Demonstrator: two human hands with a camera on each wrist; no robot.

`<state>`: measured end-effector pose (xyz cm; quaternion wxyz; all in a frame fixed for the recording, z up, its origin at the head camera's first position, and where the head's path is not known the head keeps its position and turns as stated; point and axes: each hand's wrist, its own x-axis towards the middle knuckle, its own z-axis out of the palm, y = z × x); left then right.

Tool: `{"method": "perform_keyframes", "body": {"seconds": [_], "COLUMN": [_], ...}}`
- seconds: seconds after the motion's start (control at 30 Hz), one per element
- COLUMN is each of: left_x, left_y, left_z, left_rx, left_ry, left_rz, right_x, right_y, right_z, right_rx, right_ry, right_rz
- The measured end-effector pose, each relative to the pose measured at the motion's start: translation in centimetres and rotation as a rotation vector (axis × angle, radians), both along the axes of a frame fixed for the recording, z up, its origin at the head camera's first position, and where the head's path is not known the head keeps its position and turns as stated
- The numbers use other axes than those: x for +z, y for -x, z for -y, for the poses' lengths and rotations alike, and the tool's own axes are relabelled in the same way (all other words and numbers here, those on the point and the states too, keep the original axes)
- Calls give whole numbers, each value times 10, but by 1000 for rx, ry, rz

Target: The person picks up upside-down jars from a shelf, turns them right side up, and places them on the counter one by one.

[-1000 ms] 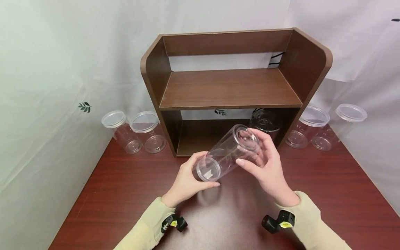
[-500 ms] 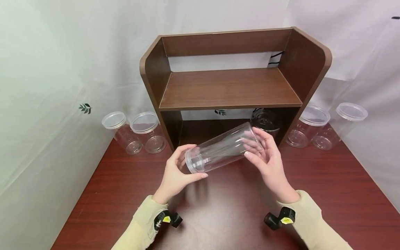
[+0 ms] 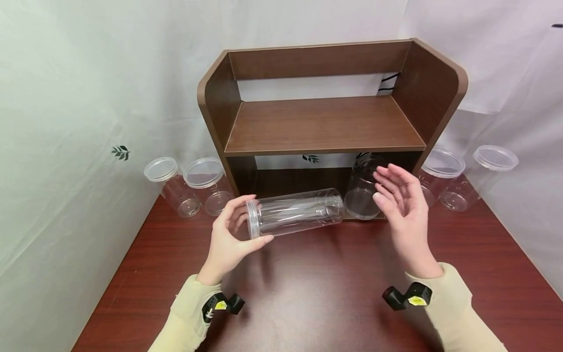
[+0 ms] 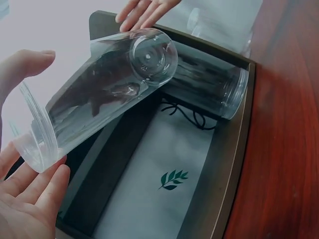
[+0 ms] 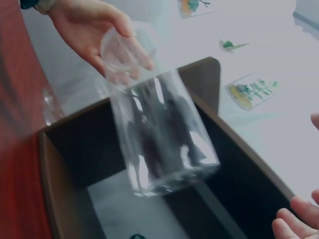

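My left hand (image 3: 228, 239) grips a clear plastic jar (image 3: 299, 212) by its lidded end, thumb below and fingers behind. The jar lies nearly level in the air before the shelf's lower opening, its base toward the right. In the left wrist view, fingers and thumb reach around the lid (image 4: 42, 134). My right hand (image 3: 406, 215) is off the jar, fingers loosely extended, holding nothing. Just left of that hand, another clear jar (image 3: 362, 195) stands upright in the lower compartment of the brown shelf (image 3: 325, 124), at its right side.
Two lidded clear jars, one tall (image 3: 178, 188) and one wider (image 3: 208, 183), stand left of the shelf. To its right are a wide jar (image 3: 442, 164) and a tall jar (image 3: 492, 161). Black cables (image 3: 387, 83) show behind the shelf. The table (image 3: 316, 298) is dark red wood.
The jar has swung from tilted to nearly level and moved left with my left hand. My right hand has let go of its base end and moved right.
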<state>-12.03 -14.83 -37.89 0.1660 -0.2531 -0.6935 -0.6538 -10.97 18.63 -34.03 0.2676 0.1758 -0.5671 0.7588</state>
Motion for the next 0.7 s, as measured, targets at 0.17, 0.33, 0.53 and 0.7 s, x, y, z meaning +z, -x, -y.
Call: {"method": "perform_keyframes", "body": {"seconds": [0.17,0.33,0.53,0.7], "left_x": [4,6,7,9], "left_y": [-2,-4,-4,-4], "left_z": [7,13,20,28], "left_rx": [36,67,97,117], "left_ry": [19,18,21,26], "left_rz": [1,18,11,15], "right_x": [11,24,35,42], "right_y": [3,7,13,20], "right_z": [-9,-19,-31,-39], "right_rx": [-47,-140,-231,-290], "right_ry": [81,173,287,272], "right_rz": [-81,-121,-137,-108]}}
